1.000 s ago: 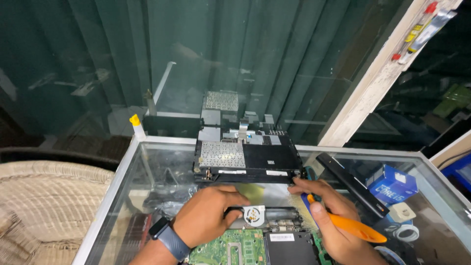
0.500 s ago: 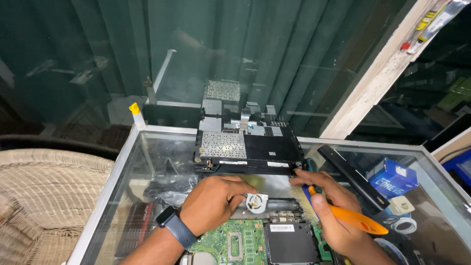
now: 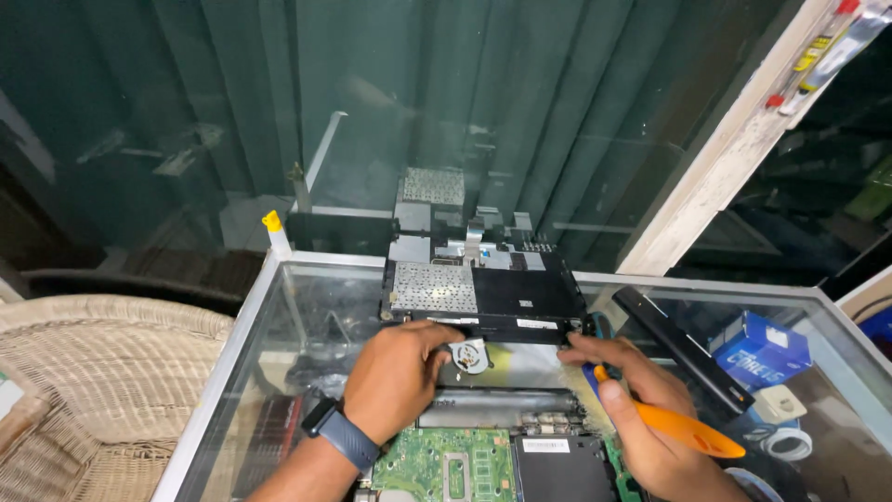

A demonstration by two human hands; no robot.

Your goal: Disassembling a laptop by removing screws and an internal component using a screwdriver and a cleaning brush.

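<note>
two hands are seen over an opened laptop (image 3: pixel 483 409) laid on a glass-topped bench (image 3: pixel 279 307). the laptop's lifted black cover panel (image 3: pixel 483 297) is propped at the far edge of the base, w/ perforated metal shielding on its left part. the left hand (image 3: pixel 395 376), w/ a dark watch (image 3: pixel 342 437) at the wrist, is placed at the near-left edge of that panel, its fingers (image 3: pixel 437 336) curled against the panel edge just beside a small round fan (image 3: pixel 469 355). the right hand (image 3: pixel 641 418) is at the panel's near-right corner; an orange pry tool (image 3: pixel 683 430) is clamped betw. thumb and fingers, while the index fingertip touches the corner. a green circuit board (image 3: pixel 441 469) is exposed nearer than the fan. right of the laptop, a long black bar (image 3: pixel 683 349) and a blue box (image 3: pixel 760 349) are seen. left of the bench, a wicker chair (image 3: pixel 84 390) is visible.
</note>
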